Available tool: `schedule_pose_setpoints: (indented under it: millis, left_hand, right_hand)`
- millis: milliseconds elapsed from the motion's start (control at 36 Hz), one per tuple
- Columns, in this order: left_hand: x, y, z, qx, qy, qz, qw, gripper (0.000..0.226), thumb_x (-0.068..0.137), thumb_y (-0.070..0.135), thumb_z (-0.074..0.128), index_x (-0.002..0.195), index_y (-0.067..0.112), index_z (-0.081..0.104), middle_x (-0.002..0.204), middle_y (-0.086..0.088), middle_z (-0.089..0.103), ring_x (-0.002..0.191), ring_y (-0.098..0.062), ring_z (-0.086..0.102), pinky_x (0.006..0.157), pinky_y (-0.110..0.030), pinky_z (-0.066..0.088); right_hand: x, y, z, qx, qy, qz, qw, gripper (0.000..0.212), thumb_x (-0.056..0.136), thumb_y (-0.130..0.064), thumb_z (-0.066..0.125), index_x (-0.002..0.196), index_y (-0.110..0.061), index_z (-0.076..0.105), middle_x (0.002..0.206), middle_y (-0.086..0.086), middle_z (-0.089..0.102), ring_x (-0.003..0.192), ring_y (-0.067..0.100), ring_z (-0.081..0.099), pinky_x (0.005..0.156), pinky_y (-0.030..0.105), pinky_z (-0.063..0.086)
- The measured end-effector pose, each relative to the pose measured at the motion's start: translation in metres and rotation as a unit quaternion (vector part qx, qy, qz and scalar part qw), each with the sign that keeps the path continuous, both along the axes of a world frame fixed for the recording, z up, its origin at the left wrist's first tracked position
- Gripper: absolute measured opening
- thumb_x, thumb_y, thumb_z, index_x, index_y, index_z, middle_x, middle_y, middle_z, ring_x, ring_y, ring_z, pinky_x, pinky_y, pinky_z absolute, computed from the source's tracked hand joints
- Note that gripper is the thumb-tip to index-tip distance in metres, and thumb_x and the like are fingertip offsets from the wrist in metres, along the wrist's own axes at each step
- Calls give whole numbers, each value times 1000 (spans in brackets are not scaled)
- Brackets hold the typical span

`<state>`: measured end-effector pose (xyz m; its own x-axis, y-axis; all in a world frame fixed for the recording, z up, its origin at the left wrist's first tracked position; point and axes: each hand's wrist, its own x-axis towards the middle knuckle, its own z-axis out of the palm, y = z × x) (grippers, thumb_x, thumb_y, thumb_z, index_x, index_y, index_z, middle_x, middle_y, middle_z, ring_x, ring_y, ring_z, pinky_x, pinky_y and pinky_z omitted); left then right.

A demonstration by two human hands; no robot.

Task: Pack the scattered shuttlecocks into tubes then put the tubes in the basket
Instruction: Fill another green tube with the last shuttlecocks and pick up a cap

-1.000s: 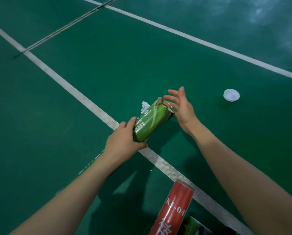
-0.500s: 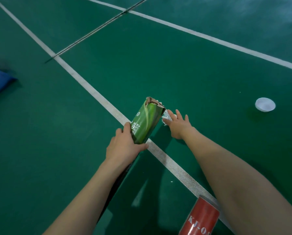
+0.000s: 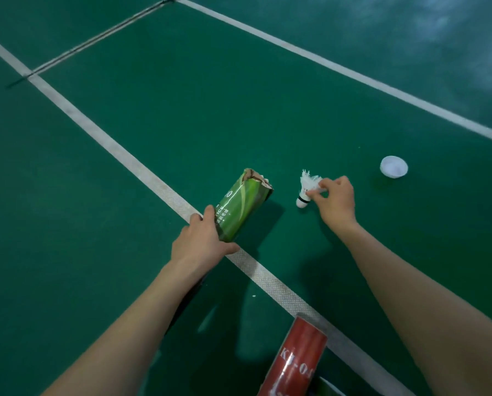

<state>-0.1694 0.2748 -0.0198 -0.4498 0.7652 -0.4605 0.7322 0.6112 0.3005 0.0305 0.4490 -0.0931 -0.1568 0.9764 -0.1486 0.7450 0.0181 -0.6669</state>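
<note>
My left hand (image 3: 202, 241) grips the lower end of a green shuttlecock tube (image 3: 242, 205), which tilts up and to the right over the court floor. Its torn open mouth faces away from me, with a bit of white showing inside. My right hand (image 3: 335, 200) pinches the feathers of a white shuttlecock (image 3: 307, 190), cork end pointing down, just right of the tube's mouth and apart from it.
A white tube cap (image 3: 393, 166) lies on the green floor at the right. A red tube (image 3: 293, 361) stands at the bottom edge, with something dark green beside it. White court lines (image 3: 119, 150) cross the floor.
My right hand went from open beside the tube's mouth to pinching a shuttlecock and lifting it clear to the right. The left hand kept hold of the green tube.
</note>
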Motion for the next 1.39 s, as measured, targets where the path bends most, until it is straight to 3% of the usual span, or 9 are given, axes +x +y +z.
schedule_pose_setpoints:
  millis: [111, 250, 444, 556, 639, 889, 1028, 1111, 1389]
  left_hand:
    - [13, 2, -6, -12, 5, -46, 999, 92, 72, 52, 73, 144, 26, 22, 122, -5, 45, 107, -28, 52, 84, -42, 50]
    - [37, 7, -8, 10, -7, -109, 994, 94, 71, 51, 74, 145, 31, 19, 120, -3, 45, 108, -26, 51, 85, -39, 49]
    - [62, 10, -7, 61, -47, -150, 986, 94, 71, 49, 75, 146, 35, 20, 119, 2, 44, 107, -20, 49, 86, -37, 47]
    - [68, 11, -8, 86, -65, -150, 983, 95, 70, 49, 76, 146, 35, 22, 116, 5, 44, 104, -18, 50, 86, -37, 48]
    - [72, 13, -8, 94, -71, -157, 981, 95, 70, 50, 76, 147, 35, 22, 117, 6, 44, 105, -17, 49, 87, -37, 47]
    - [84, 12, -16, 132, -70, -126, 981, 96, 67, 48, 79, 146, 35, 26, 119, 6, 44, 107, -18, 51, 89, -38, 46]
    - [92, 17, -20, 109, -72, -133, 982, 96, 68, 51, 78, 146, 37, 23, 117, 8, 44, 104, -15, 51, 84, -35, 47]
    - [103, 26, -21, 96, -85, -123, 984, 97, 67, 51, 78, 146, 37, 24, 113, 6, 45, 102, -15, 50, 84, -34, 48]
    - [137, 67, -49, 32, -69, -89, 993, 96, 66, 52, 79, 144, 33, 26, 117, -3, 48, 105, -25, 53, 85, -38, 49]
  right_hand:
    - [20, -4, 18, -11, 118, -58, 991, 21, 84, -32, 68, 88, -17, 55, 114, -3, 37, 107, 13, 31, 94, 25, 29]
    - [36, -13, 39, -99, 311, -87, 941, 23, 89, -22, 60, 94, 0, 57, 88, 6, 53, 80, 16, 45, 72, 30, 34]
    - [49, -35, 52, -116, 326, 18, 938, 8, 95, -12, 55, 90, -17, 52, 103, -6, 59, 87, 5, 56, 79, 21, 40]
    - [56, -43, 54, -121, 314, 93, 937, 42, 98, -48, 40, 136, -29, 45, 140, -10, 46, 128, 4, 44, 105, 22, 35]
    - [61, -42, 57, -153, 324, 96, 929, 55, 87, -74, 31, 129, -46, 52, 142, -6, 50, 133, 10, 43, 116, 39, 26]
    - [64, -60, 47, -166, 326, 128, 922, 65, 91, -60, 36, 146, -27, 36, 148, -16, 37, 135, -7, 31, 120, 31, 19]
    - [73, -46, 45, -229, 346, 114, 902, 56, 79, -79, 28, 125, -54, 47, 147, -8, 42, 137, 10, 36, 118, 43, 21]
    - [82, -25, 39, -199, 384, -9, 902, 53, 92, -67, 23, 130, -42, 50, 147, -2, 42, 132, 16, 40, 114, 46, 28]
    - [137, 58, -9, -145, -33, -114, 982, 56, 95, -28, 52, 147, -22, 31, 157, 11, 12, 144, 29, 9, 115, 43, 20]
